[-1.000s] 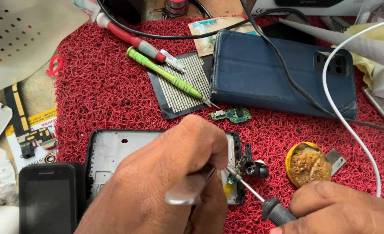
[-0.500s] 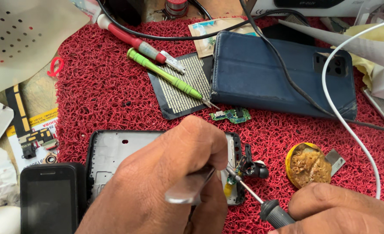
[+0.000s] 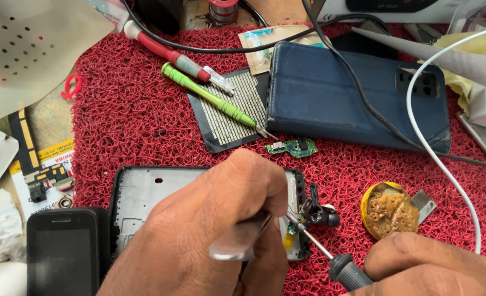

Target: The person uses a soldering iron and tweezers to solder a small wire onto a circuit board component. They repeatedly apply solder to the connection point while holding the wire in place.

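Observation:
My left hand (image 3: 210, 235) grips silver tweezers (image 3: 242, 241) and rests over an opened phone frame (image 3: 144, 192) on a red mesh mat (image 3: 122, 126). The tweezer tips meet small parts at the frame's right edge, beside a small black component (image 3: 322, 215). My right hand (image 3: 435, 268) at the lower right holds a soldering iron (image 3: 341, 266) by its black grip. The iron's thin metal tip points up-left and touches the same spot at the frame's edge.
A small green circuit board (image 3: 293, 147) lies above the frame. A green screwdriver (image 3: 213, 101) and a red one (image 3: 169, 55) lie on a black dotted stencil (image 3: 237, 112). A blue phone case (image 3: 352, 93), a yellow tin of brown flux (image 3: 390, 211), a white cable (image 3: 446, 164) and a small black phone (image 3: 62, 252) surround the work.
The hands have barely moved. The iron tip and tweezers stay at the same spot on the frame's right edge.

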